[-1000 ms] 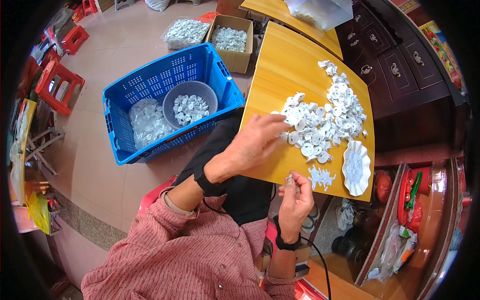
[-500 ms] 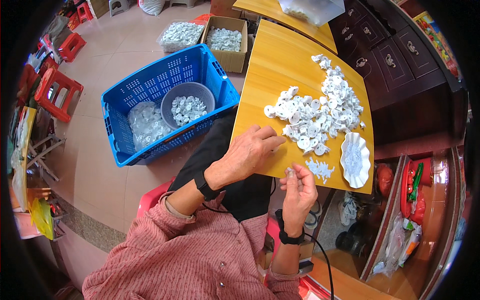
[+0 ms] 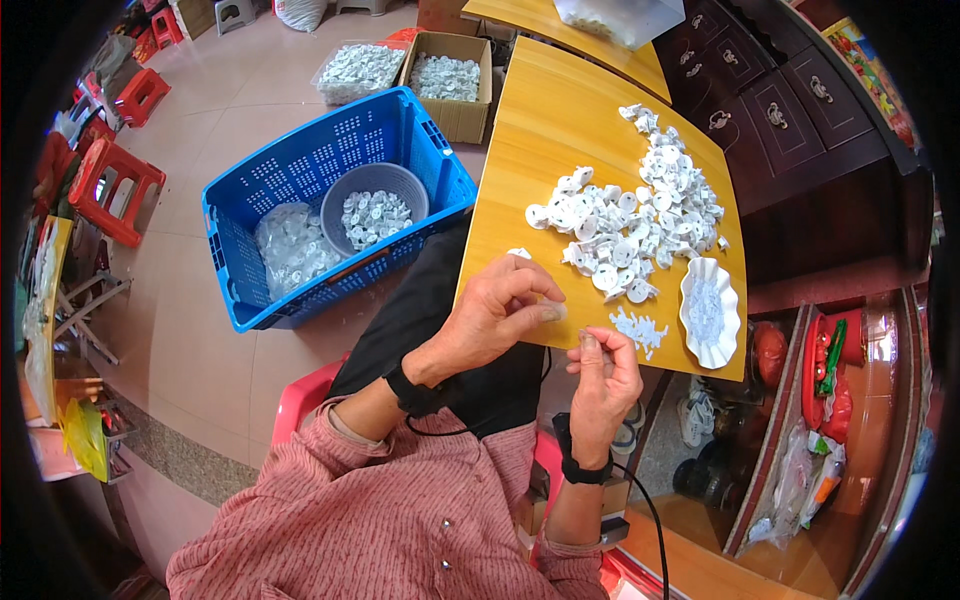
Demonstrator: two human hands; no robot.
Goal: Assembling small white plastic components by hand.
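Both hands (image 3: 488,312) (image 3: 606,388) in pinch grips

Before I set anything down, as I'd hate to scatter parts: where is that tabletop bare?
The yellow tabletop is barest far left, between its edge and the white pile; a narrower gap separates it from the left hand. Crowded: the right side, with pile, pale pieces, scalloped dish.

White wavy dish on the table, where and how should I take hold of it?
Probably pinch the white dish by its two long rims, coming from the near end. It's oblong with a scalloped edge; the white parts crowd its far end and loose small pieces lie to its left, leaving the near end freer. Keep it level: it holds small pieces too.
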